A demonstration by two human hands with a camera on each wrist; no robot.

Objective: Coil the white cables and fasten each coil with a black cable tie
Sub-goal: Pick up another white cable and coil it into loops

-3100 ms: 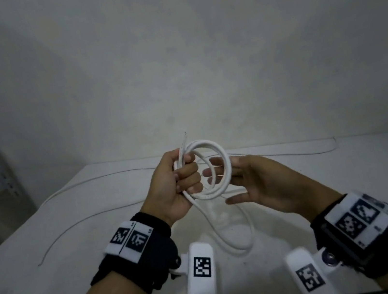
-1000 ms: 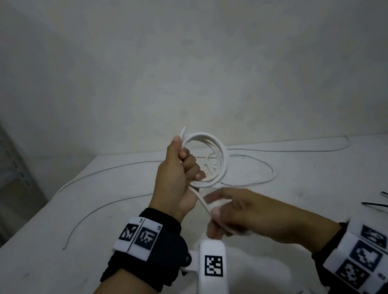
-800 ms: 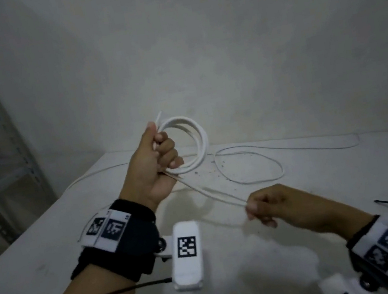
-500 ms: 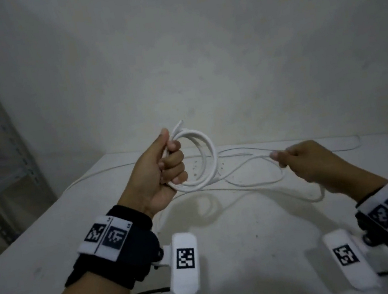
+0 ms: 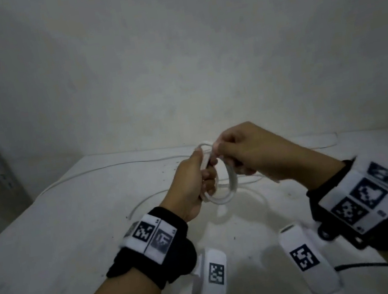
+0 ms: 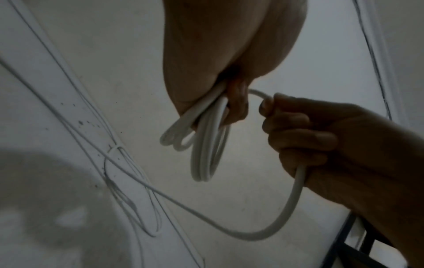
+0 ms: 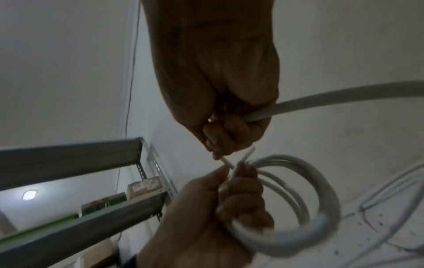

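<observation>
A white bench stands against a pale wall. Thin white cables lie loose across its far part, curving from the left edge toward the right, with another strand looping nearer the middle. Small dark specks dot its surface near the cables.

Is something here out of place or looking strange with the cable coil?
Nothing stands out. The left hand grips the white cable coil, the right hand holds the free cable, and loose cable trails on the table.
</observation>
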